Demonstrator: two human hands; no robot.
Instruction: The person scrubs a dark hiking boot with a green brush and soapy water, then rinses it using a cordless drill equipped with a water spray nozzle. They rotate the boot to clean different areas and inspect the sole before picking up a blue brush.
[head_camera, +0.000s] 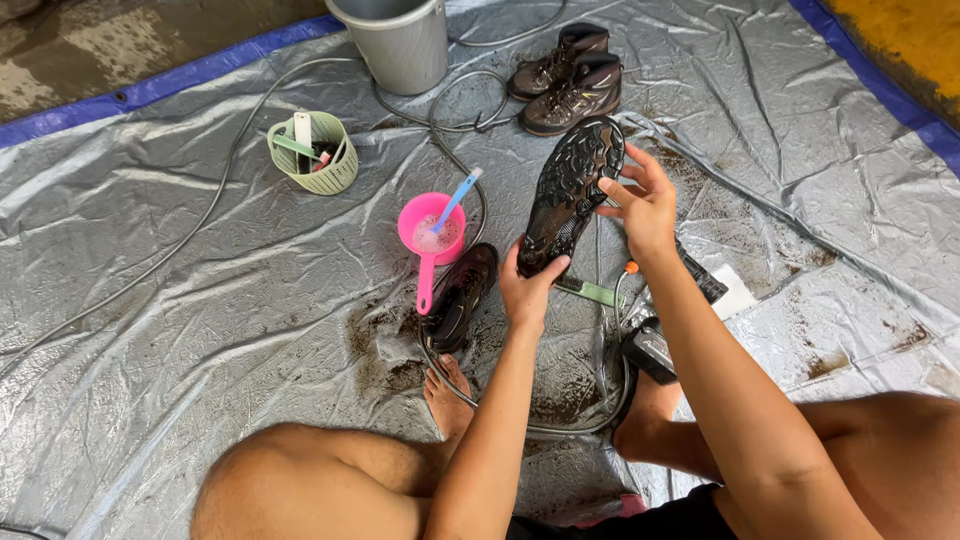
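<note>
The person sits on a silver tarp (200, 300) and holds one muddy shoe (570, 195) sole-up above it, between the knees and a pair of brown boots (565, 80). The left hand (527, 290) grips the heel end, fingers closed around its edge with the thumb on the sole. The right hand (645, 205) steadies the toe half from the side; its fingers are partly spread, the tips resting on the sole rim. Risk assessment: the sole appears wet and caked with mud, so the grip is probably slick; a slip would likely drop the shoe onto the pink ladle (430, 235) and spill its soapy water. Dislodged mud would likely fall on the legs and on the dark device (655, 348) beside the right shin. The grey hose (470, 125) loops close to the bare foot (447, 390) and could snag if the legs shift. Count: four items of footwear, namely the held shoe, one dark shoe (460, 300) lying on the tarp left of the left hand, and the two boots; one grey bucket (395, 40); one green basket (315, 152) of tools; one ladle carrying one blue brush (457, 198); one green-handled tool (592, 291) beneath the held shoe.
</note>
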